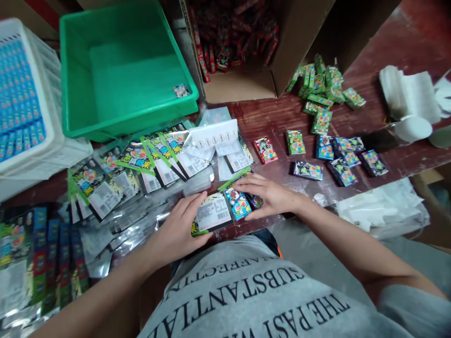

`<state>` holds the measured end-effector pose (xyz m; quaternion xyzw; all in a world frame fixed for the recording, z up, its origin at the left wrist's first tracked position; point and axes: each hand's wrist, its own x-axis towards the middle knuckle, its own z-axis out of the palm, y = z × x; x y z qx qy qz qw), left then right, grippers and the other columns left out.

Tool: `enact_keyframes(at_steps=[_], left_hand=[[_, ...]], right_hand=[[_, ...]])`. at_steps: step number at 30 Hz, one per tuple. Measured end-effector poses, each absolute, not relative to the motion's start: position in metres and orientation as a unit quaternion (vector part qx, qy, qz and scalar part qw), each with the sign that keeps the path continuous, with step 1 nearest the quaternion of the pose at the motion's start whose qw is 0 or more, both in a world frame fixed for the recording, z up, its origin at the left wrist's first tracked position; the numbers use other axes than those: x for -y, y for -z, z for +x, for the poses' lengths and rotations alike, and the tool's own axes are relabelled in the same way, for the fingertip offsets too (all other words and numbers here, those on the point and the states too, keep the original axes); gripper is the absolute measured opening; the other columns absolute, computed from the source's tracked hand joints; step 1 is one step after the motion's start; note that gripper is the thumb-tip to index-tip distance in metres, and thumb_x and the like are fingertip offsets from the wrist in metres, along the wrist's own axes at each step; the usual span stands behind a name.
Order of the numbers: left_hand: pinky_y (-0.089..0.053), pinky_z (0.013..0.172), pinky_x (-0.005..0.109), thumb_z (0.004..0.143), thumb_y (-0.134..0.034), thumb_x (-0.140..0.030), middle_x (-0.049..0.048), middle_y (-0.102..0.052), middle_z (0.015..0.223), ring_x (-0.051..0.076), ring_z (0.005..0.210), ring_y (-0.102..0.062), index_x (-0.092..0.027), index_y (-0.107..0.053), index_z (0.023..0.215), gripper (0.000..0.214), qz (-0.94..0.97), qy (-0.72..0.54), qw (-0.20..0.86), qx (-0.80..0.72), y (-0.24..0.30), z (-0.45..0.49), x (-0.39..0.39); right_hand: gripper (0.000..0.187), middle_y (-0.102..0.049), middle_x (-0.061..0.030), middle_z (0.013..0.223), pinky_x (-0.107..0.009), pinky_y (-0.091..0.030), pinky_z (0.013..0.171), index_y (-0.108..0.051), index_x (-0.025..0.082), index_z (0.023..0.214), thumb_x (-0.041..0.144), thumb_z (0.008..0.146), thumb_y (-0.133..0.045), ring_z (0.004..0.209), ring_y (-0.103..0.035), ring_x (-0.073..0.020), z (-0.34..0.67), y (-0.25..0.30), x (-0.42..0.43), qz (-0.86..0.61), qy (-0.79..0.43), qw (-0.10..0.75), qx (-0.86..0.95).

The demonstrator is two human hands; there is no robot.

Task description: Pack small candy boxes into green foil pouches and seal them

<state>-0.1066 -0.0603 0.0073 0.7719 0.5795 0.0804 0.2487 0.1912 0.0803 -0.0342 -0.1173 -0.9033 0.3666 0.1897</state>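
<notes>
My left hand (179,227) grips the left end of a flat printed pouch (212,213) with a barcode label, held at the near edge of the dark red table (278,119). My right hand (271,197) is curled over small colourful boxes (238,203) at the pouch's open right end. A fan of similar green-striped pouches (141,164) lies just beyond my left hand. Loose small boxes (334,157) are spread to the right of my right hand, with a heap of green ones (322,87) farther back.
A green plastic tub (123,65) stands at the back, a white crate (21,94) of blue boxes at the left. An open cardboard carton (246,47) holds red packs. White plastic pieces (408,98) lie at the right, clear bags (380,209) near the edge, stacked packs (31,258) at the lower left.
</notes>
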Motion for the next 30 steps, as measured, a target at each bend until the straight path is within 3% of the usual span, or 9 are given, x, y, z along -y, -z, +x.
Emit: enact_keyframes(at_steps=[7,16,18,20,22,26,30], left_hand=[[-0.039,0.121,0.05,0.085,-0.072,-0.033,0.0125,-0.044,0.15,0.032,0.14,-0.045,-0.024,-0.031,0.156,0.083,0.755,-0.122,0.231,-0.602,0.015,-0.089,0.056],[-0.039,0.118,0.049,0.089,-0.067,-0.028,0.0131,-0.043,0.148,0.032,0.139,-0.043,-0.027,-0.023,0.159,0.083,0.787,-0.111,0.232,-0.561,0.013,-0.078,0.046],[-0.041,0.115,0.05,0.089,-0.067,-0.03,0.0134,-0.045,0.147,0.033,0.137,-0.045,-0.027,-0.023,0.159,0.083,0.796,-0.105,0.227,-0.552,0.013,-0.078,0.042],[-0.04,0.112,0.052,0.087,-0.069,-0.033,0.0128,-0.048,0.145,0.034,0.133,-0.048,-0.027,-0.026,0.159,0.084,0.796,-0.095,0.21,-0.559,0.013,-0.078,0.039],[-0.039,0.11,0.053,0.086,-0.07,-0.036,0.0116,-0.051,0.144,0.036,0.13,-0.05,-0.028,-0.03,0.157,0.082,0.793,-0.083,0.199,-0.57,0.013,-0.078,0.037],[-0.039,0.109,0.052,0.087,-0.07,-0.037,0.0117,-0.05,0.146,0.035,0.132,-0.048,-0.028,-0.031,0.157,0.081,0.795,-0.083,0.218,-0.56,0.014,-0.07,0.035],[-0.038,0.111,0.05,0.086,-0.071,-0.033,0.0122,-0.048,0.147,0.034,0.134,-0.046,-0.026,-0.033,0.155,0.079,0.806,-0.089,0.23,-0.538,0.015,-0.062,0.033]], right_hand=[[0.087,-0.058,-0.0174,0.139,-0.062,-0.032,0.122,-0.043,0.018,0.151,0.064,0.084,-0.072,0.134,-0.05,-0.0336,0.178,0.051,-0.075,-0.164,-0.292,0.188,0.923],[0.084,-0.059,-0.0175,0.139,-0.06,-0.024,0.127,-0.043,0.016,0.15,0.062,0.085,-0.072,0.135,-0.052,-0.0316,0.185,0.047,-0.064,-0.178,-0.311,0.172,0.918],[0.098,-0.05,-0.0205,0.151,-0.06,-0.023,0.127,-0.032,0.017,0.158,0.065,0.083,-0.072,0.144,-0.044,-0.0334,0.192,0.042,-0.065,-0.181,-0.319,0.163,0.916],[0.116,-0.032,-0.0236,0.164,-0.062,-0.019,0.127,-0.016,0.017,0.163,0.069,0.078,-0.075,0.153,-0.03,-0.0363,0.205,0.033,-0.069,-0.196,-0.321,0.139,0.916],[0.119,-0.024,-0.023,0.167,-0.063,-0.016,0.127,-0.011,0.017,0.164,0.064,0.078,-0.078,0.156,-0.023,-0.0372,0.219,0.024,-0.075,-0.201,-0.318,0.106,0.92],[0.089,-0.053,-0.0154,0.15,-0.061,-0.013,0.128,-0.032,0.019,0.157,0.045,0.085,-0.078,0.145,-0.042,-0.0301,0.232,0.022,-0.086,-0.179,-0.327,0.094,0.923],[0.078,-0.059,-0.0118,0.145,-0.062,-0.009,0.128,-0.046,0.022,0.148,0.049,0.083,-0.08,0.14,-0.048,-0.0282,0.226,0.032,-0.096,-0.155,-0.342,0.112,0.92]])
